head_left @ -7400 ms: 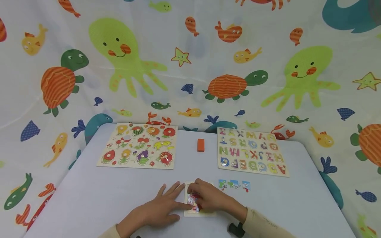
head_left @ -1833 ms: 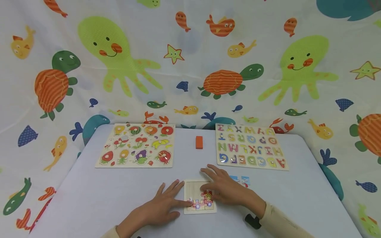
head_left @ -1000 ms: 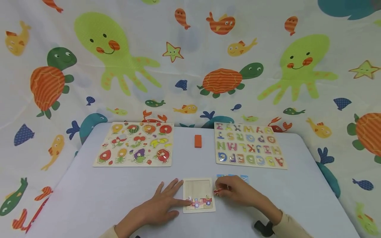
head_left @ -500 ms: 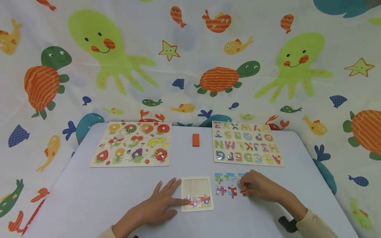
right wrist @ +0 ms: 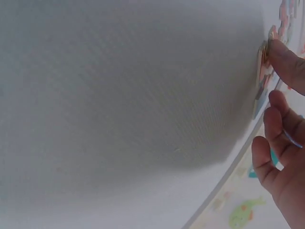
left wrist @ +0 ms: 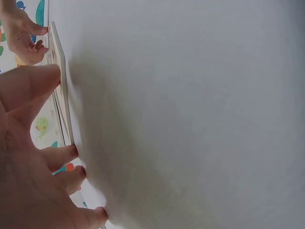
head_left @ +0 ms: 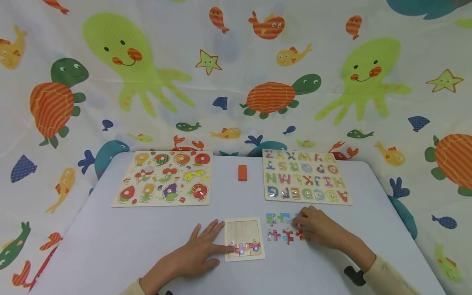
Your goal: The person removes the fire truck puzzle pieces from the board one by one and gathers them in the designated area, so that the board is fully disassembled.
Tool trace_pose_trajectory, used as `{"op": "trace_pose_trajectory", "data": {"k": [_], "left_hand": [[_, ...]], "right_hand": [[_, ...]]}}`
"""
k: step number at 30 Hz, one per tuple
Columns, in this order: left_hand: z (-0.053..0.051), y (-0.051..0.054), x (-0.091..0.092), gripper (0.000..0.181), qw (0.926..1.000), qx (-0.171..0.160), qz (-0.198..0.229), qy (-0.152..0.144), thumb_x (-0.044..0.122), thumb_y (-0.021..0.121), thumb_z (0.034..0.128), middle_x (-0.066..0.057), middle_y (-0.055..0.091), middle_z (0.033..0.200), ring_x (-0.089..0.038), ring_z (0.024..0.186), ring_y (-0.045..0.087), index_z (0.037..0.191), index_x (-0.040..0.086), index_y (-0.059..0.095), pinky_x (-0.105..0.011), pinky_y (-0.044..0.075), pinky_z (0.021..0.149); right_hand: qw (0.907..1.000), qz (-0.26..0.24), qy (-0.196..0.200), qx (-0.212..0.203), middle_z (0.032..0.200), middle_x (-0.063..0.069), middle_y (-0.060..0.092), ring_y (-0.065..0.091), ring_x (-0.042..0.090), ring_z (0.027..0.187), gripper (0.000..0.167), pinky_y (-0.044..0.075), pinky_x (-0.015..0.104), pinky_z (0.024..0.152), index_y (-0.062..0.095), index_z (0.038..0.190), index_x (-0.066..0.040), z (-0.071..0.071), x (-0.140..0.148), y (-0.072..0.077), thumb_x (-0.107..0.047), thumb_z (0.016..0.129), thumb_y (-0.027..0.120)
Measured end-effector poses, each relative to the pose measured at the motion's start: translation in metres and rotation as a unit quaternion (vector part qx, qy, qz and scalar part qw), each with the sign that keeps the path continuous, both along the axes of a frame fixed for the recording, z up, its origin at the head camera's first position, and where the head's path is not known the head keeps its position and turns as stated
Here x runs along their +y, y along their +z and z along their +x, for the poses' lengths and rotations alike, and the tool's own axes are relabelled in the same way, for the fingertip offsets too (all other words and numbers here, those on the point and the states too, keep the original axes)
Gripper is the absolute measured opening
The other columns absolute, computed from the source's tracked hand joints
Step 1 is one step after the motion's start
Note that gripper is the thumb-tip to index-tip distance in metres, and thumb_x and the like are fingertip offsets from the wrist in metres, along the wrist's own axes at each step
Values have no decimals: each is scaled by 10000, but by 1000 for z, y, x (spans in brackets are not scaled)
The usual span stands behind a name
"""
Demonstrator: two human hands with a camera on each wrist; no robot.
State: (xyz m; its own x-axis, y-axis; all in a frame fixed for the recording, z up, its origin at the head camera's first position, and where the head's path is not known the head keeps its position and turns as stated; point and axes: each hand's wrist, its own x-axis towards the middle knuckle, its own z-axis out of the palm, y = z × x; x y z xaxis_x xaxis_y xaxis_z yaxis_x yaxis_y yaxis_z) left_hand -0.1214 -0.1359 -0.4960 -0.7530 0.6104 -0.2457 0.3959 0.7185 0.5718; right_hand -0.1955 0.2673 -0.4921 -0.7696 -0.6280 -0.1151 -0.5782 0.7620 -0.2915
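A small square wooden puzzle tray (head_left: 241, 229) lies before me, with joined picture pieces (head_left: 244, 249) along its near side and bare wood behind. My left hand (head_left: 195, 256) is spread flat, its index fingertip resting on the leftmost piece and its other fingers on the table. To the right, loose jigsaw pieces lie in two rows: blue-green ones (head_left: 284, 217) behind, red ones (head_left: 288, 236) in front. My right hand (head_left: 321, 229) pinches the rightmost red puzzle piece (head_left: 300, 234) at the table surface. Its thumb (right wrist: 284, 59) touches the piece; its index finger is hard to make out.
A fruit puzzle board (head_left: 164, 178) stands back left and an alphabet board (head_left: 306, 176) back right. Between them lies an orange block (head_left: 242, 173). A sea-animal curtain (head_left: 236, 82) hangs behind the white table (head_left: 147, 233).
The right hand has taken a red piece from the tray and carried it right to the front row of loose pieces, lately shifting slightly left. The left hand stays on the tray.
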Motion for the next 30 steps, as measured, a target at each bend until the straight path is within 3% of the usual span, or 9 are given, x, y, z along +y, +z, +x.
{"op": "trace_pose_trajectory", "data": {"k": [4,6,10,13,15,19,23,30], "left_hand": [[1,-1,0,510,10000,-4,24,13,209,729,936,-114,253,1676,-366,1559,110,1385,430,632,-722,53,1170],[1,-1,0,510,10000,-6,20,12,208,729,935,-118,259,1673,-371,1557,114,1383,430,633,-724,58,1169],[2,0,0,509,10000,0,-4,-12,206,726,936,-125,262,1671,-377,1556,116,1385,427,633,-728,65,1166],[1,0,0,506,10000,9,-30,-59,215,720,942,-127,259,1672,-377,1557,112,1391,429,627,-732,71,1163],[0,-1,0,502,10000,-5,-19,-98,220,717,947,-127,254,1673,-376,1558,108,1396,425,624,-738,75,1158],[-1,-4,-1,507,9999,-27,48,-154,212,706,954,-119,236,1681,-364,1562,97,1405,424,615,-736,72,1158],[-2,-5,-1,513,9998,9,55,-211,208,696,958,-120,215,1687,-363,1563,87,1414,426,606,-734,70,1158],[-3,-2,-8,502,9993,-71,140,-348,196,693,953,-121,181,1696,-371,1565,57,1398,418,623,-736,41,1157]], "right_hand": [[9993,-38,34,365,1302,19,583,494,242,1215,406,496,476,986,732,1214,-254,6,-12,0,-252,830,865],[9989,-157,173,401,1459,76,510,419,317,1362,427,455,558,1052,720,1254,-271,9,-26,1,-287,847,851],[9966,-371,735,51,1569,69,425,346,301,1458,442,404,558,1117,670,1348,-310,15,-63,3,-303,919,777],[9908,-476,1251,-220,1461,21,512,477,197,1309,426,476,409,1068,653,1371,-308,16,-93,2,-281,954,736],[9855,-537,1577,-328,1351,-9,556,527,126,1153,412,514,287,968,652,1369,-296,16,-111,-1,-277,964,726],[9773,-683,1939,-514,1180,-44,579,497,22,890,367,462,137,761,675,1332,-262,15,-135,-8,-241,968,721],[9749,-850,1878,-839,1136,-51,599,476,-13,788,355,440,124,711,696,1296,-215,15,-145,-12,-163,947,735],[9732,-1184,1484,-1299,1095,-73,595,484,-4,785,337,459,145,729,702,1230,-161,16,-153,-14,-61,910,737]]}}
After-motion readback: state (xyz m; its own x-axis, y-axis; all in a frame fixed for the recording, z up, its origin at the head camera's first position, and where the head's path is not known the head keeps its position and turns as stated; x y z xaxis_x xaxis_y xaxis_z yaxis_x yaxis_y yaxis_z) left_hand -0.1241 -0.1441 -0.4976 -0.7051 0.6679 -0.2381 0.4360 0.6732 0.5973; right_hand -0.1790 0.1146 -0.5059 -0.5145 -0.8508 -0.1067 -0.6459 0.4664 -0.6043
